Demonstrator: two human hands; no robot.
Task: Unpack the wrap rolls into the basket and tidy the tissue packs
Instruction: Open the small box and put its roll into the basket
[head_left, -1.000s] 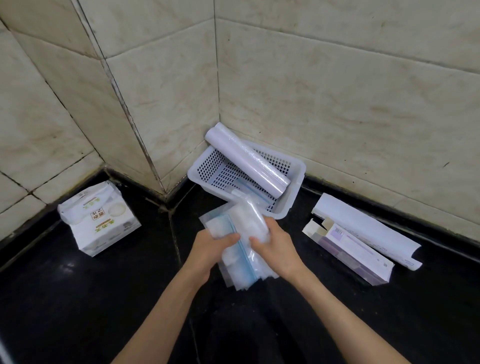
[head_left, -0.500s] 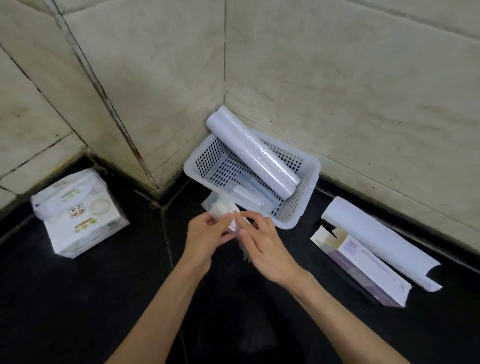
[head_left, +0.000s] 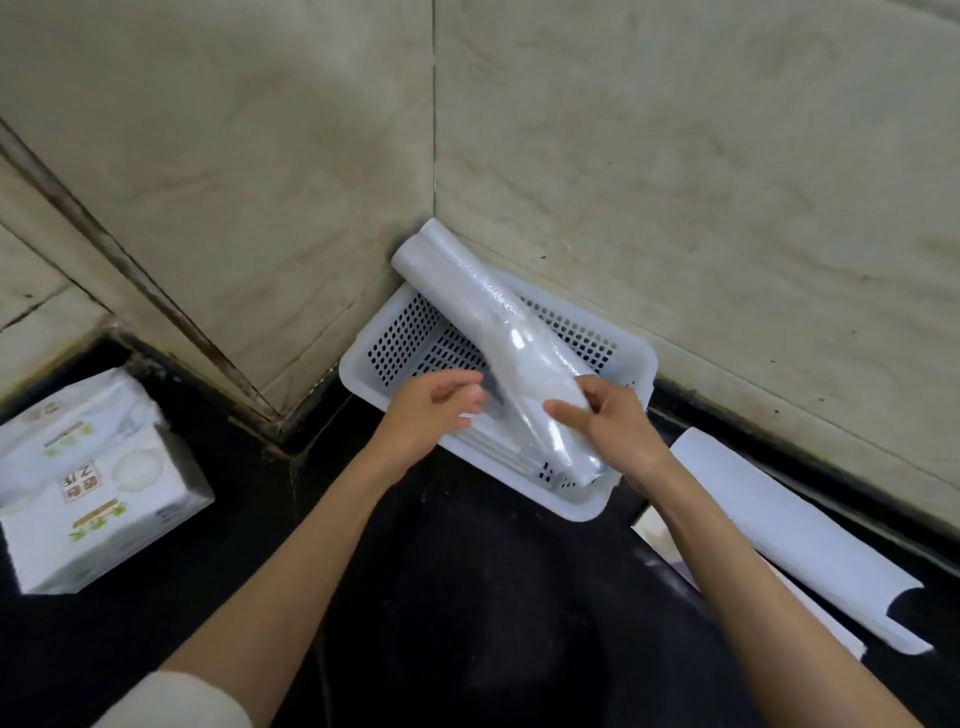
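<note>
The wrap roll (head_left: 498, 332) already lies slanted across the white basket (head_left: 631, 358) in the corner, both hands' grips open over it, while the tissue pack (head_left: 88, 483) waits untidied at left.

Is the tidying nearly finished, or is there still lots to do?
About halfway. Done: one wrap roll lies slanted in the white basket. In hand: both hands, left hand and right hand, hover open over the basket. Left: the tissue pack sits untouched on the left, and the curled white sheet lies outside.
</note>
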